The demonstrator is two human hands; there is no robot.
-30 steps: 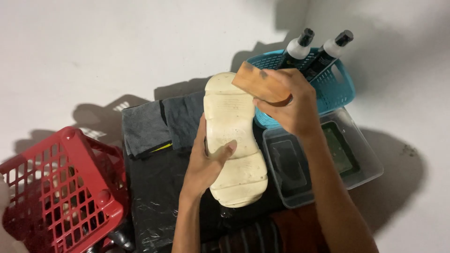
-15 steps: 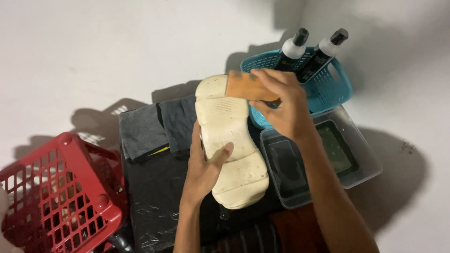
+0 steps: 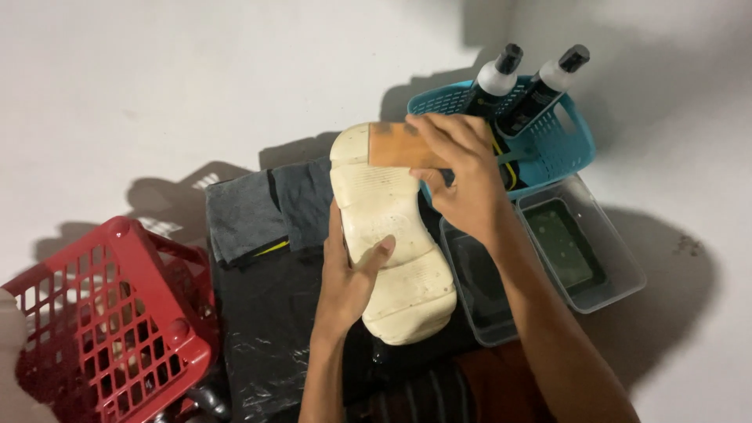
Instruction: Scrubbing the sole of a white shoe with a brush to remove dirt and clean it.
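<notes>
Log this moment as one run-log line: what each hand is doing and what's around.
left hand: grips shoe sole | right hand: presses brown sponge on sole's far end | nearby: red basket, blue basket, two bottles

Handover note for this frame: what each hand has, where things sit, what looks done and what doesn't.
Left hand grips the cream shoe sole, underside up, over the black plastic sheet.
Right hand presses a brown sponge block on the sole's far end.
Two clear tubs sit on the right; the blue basket holds two bottles.
Sole shows grime near the middle; scrubbing looks unfinished.
</notes>
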